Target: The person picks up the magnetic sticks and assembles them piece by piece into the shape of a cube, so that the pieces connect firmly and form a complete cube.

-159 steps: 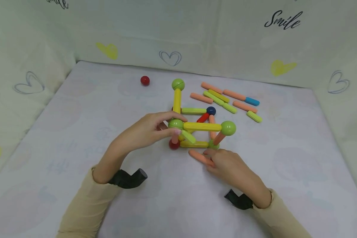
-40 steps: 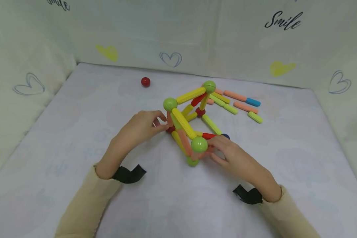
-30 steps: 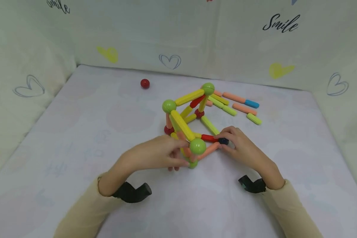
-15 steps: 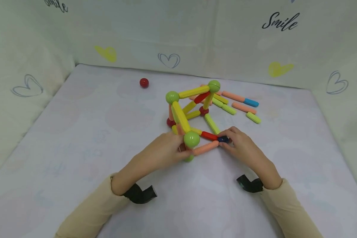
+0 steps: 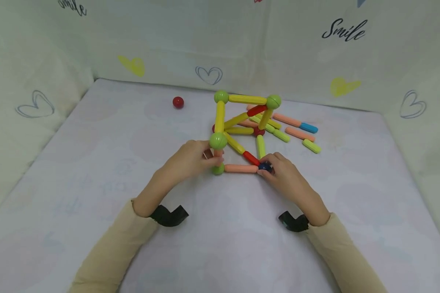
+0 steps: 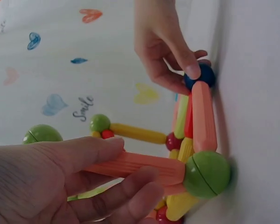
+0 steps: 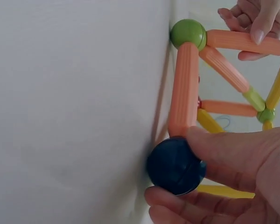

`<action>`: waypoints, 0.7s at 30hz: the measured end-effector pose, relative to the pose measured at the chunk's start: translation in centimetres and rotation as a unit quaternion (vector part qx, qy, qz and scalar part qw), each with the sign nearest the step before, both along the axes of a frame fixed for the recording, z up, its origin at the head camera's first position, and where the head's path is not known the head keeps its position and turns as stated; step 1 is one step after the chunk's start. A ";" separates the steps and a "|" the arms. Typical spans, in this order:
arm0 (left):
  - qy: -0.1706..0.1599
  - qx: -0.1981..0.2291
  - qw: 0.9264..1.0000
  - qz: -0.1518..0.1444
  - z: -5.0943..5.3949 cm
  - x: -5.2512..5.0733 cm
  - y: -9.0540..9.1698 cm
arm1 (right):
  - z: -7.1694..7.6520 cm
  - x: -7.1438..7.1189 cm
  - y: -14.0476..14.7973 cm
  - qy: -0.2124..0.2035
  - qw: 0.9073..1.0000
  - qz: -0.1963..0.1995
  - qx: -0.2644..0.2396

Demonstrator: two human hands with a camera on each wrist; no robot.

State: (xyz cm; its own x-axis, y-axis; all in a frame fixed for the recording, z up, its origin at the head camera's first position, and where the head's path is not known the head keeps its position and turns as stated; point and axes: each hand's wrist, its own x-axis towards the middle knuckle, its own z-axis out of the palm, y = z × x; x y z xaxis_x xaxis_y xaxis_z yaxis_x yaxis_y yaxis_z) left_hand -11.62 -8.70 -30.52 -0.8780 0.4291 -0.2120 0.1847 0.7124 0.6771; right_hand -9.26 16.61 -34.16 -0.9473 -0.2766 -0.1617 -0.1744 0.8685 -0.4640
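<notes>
A frame of rods and balls stands on the table, with yellow rods (image 5: pixel 247 99) between green balls (image 5: pixel 273 101) along its top. My left hand (image 5: pixel 187 160) pinches the upright orange rod (image 6: pixel 144 167) at the near left corner, between a green ball above and a green ball (image 6: pixel 207 174) at the table. At the near right corner my right hand (image 5: pixel 287 179) grips the dark blue ball (image 7: pixel 176 165) between thumb and fingers. A low orange rod (image 5: pixel 240 168) joins that ball to the lower green one. In the right wrist view, an orange and light green diagonal (image 7: pixel 226 70) rises from the lower green ball.
Behind and right of the frame lie several loose rods, among them an orange one (image 5: pixel 300 134), a blue one (image 5: pixel 309 127) and a light green one (image 5: pixel 311 146). A lone red ball (image 5: pixel 178 102) sits at the back left. A patterned cloth (image 5: pixel 161 49) hangs behind the table.
The frame has turned and shifted back; its near left corner moved left and away, and the blue ball moved slightly left. Both hands moved with it, the left at the orange upright, the right on the blue ball.
</notes>
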 end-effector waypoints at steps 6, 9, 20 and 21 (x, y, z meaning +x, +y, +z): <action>-0.014 -0.010 1.000 -0.004 0.5 -1.2 -0.3 | 0.6 -0.9 -0.6 -0.025 1.000 0.005 0.018; -0.013 -0.017 1.000 0.003 0.7 -1.6 -0.3 | 1.0 -1.6 -0.8 -0.042 0.999 0.016 0.025; -0.013 -0.019 1.000 0.000 1.2 -1.6 -1.1 | 4.3 -3.5 0.5 -0.090 0.996 -0.018 0.020; -0.007 -0.017 1.000 -0.002 1.5 -1.5 -1.3 | 4.6 -3.7 1.0 -0.084 0.996 -0.030 0.017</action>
